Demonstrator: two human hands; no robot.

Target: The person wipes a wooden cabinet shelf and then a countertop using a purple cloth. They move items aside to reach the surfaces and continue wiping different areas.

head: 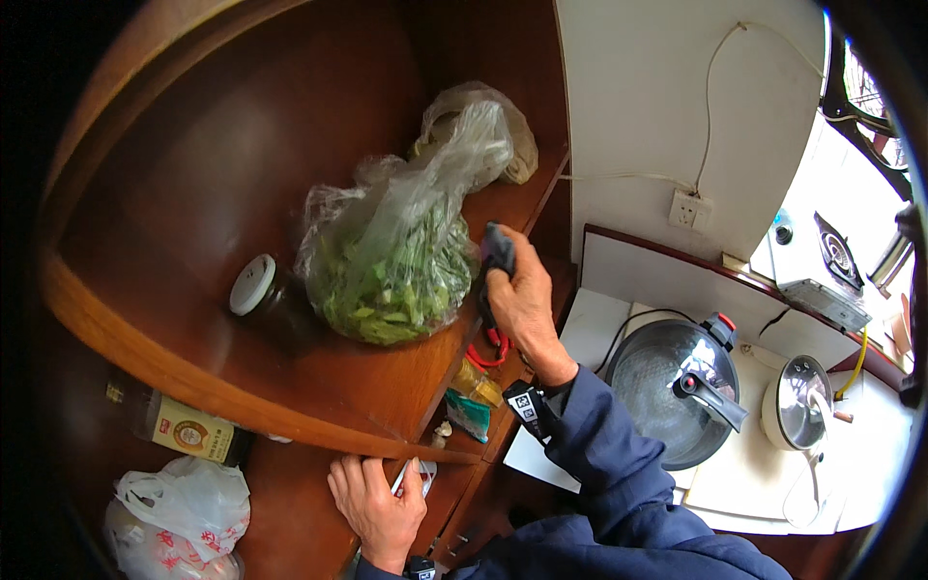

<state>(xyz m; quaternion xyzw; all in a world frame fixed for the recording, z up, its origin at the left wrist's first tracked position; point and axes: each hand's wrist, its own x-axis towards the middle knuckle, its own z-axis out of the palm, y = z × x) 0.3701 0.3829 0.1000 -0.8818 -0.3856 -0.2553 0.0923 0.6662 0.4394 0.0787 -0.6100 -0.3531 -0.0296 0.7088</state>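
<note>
My right hand (pixel 525 290) grips a dark grey cloth (pixel 499 250) at the front of a brown wooden cabinet shelf (pixel 406 388). Just left of it stands a clear plastic bag of green leafy vegetables (pixel 391 283), with a second plastic bag (pixel 518 141) behind. My left hand (pixel 380 507) rests with its fingertips against the curved wooden edge (pixel 304 435) of the cabinet, thumb apart. Partly behind that thumb is a small white item with red marking (pixel 424 478). A dark jar with a white lid (pixel 254 284) sits farther left on the shelf.
Red-handled scissors or pliers (pixel 496 351), a yellowish bottle (pixel 475 384) and a green packet (pixel 467 415) lie below the shelf. A labelled bottle (pixel 192 431) and a white plastic bag (pixel 181 507) are lower left. A glass-lidded electric pot (pixel 674 391) and a smaller pot (pixel 797 406) stand right.
</note>
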